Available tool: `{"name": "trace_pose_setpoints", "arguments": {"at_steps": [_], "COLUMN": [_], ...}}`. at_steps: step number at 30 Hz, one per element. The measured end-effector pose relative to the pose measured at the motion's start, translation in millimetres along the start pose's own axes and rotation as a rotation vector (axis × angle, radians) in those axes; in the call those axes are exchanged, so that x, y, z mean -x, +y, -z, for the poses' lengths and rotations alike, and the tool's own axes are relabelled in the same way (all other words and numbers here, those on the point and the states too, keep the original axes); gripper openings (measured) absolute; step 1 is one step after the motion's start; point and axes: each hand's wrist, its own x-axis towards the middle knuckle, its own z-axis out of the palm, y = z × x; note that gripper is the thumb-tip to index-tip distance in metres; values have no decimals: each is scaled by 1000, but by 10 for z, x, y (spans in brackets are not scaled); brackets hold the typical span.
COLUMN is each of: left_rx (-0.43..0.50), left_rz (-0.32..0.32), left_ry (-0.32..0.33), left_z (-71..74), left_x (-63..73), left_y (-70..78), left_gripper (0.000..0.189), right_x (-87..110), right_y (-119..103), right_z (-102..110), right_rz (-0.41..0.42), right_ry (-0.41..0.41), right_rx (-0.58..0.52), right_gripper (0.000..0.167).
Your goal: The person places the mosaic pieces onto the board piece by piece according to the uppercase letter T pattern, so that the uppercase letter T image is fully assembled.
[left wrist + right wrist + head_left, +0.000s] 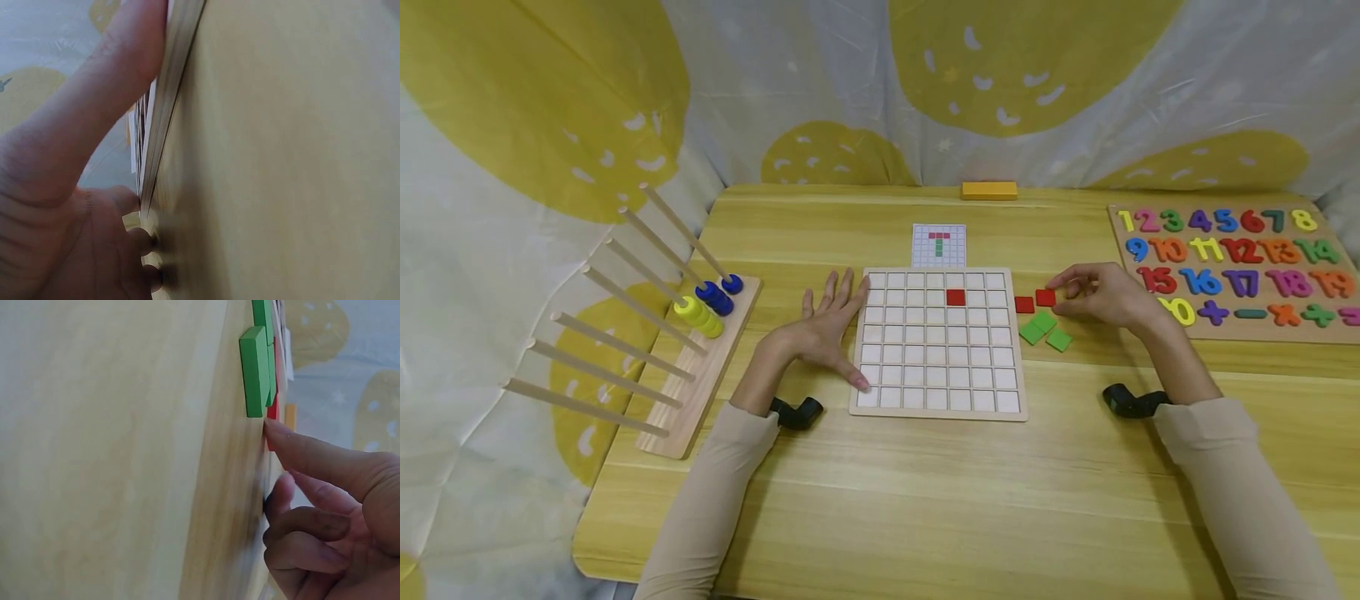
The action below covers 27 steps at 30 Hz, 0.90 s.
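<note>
the wood-grained worktop (925, 500): left hand (822, 331) spread wide, touching the gridded wooden board (936, 355); right hand (1103, 294) pinches a flat, square red tile (1044, 297).

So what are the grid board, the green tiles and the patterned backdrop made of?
Grid board: probably wood, matte; its edge shows plywood-like layers. Green tiles: perhaps painted wood, perhaps plastic; the even, smooth colour leaves it open. Patterned backdrop: seemingly thin cloth or plastic sheet, judging by its creases and loose folds.
</note>
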Motion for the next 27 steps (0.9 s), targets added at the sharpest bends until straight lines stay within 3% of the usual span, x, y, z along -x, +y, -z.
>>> {"name": "trace_pose_setpoints", "arguments": {"at_steps": [9, 27], "left_rx": [0, 5], "left_rz": [-5, -8], "left_ry": [8, 8], "left_z": [-7, 7], "left_x": [4, 24], "left_y": [1, 21], "left_gripper": [160, 160], "right_x": [-13, -90], "right_y": [33, -127], "right_z": [21, 52], "right_rz": [-54, -31], "right_ry": [-46, 21], "right_rx": [-40, 31], "right_gripper": [41, 35]}}
